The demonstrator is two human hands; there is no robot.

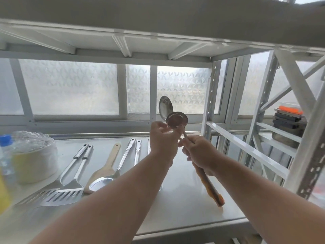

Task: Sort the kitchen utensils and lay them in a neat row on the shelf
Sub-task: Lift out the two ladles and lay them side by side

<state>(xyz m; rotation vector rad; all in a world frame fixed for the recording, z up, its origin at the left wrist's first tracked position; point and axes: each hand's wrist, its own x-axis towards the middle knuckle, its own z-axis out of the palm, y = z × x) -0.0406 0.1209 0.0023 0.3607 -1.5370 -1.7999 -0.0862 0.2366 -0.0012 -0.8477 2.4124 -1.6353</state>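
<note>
Both forearms reach in over the steel shelf surface (184, 205), hands raised above it near the frosted window (70, 88). Right hand (198, 152) is curled round two long handles at once; they run down and right, ending in a wooden, orange-tipped handle end (219, 199) just above the shelf. Up top the handles carry two round metal heads: a shiny steel ladle bowl (165, 107) standing upright behind, and a darker round flat skimmer head (176, 119) in front, overlapping it. Left hand (162, 136) pinches the lower left edge of the skimmer head between thumb and fingertips. Laid out on the shelf to the left, handles pointing away toward the window: two slotted steel spatulas (68, 192) side by side, partly overlapping at the blades; a pale wooden turner (107, 166); a large steel serving spoon (101, 184); then further steel handles (137, 152) (their heads are hidden behind the left forearm). Far left: a clear wrapped stack of white round containers (33, 159) and a blue-capped plastic bottle (6, 155). On the neighbouring white rack (246, 148), right, stacked dark trays with an orange item on top (288, 120).
</note>
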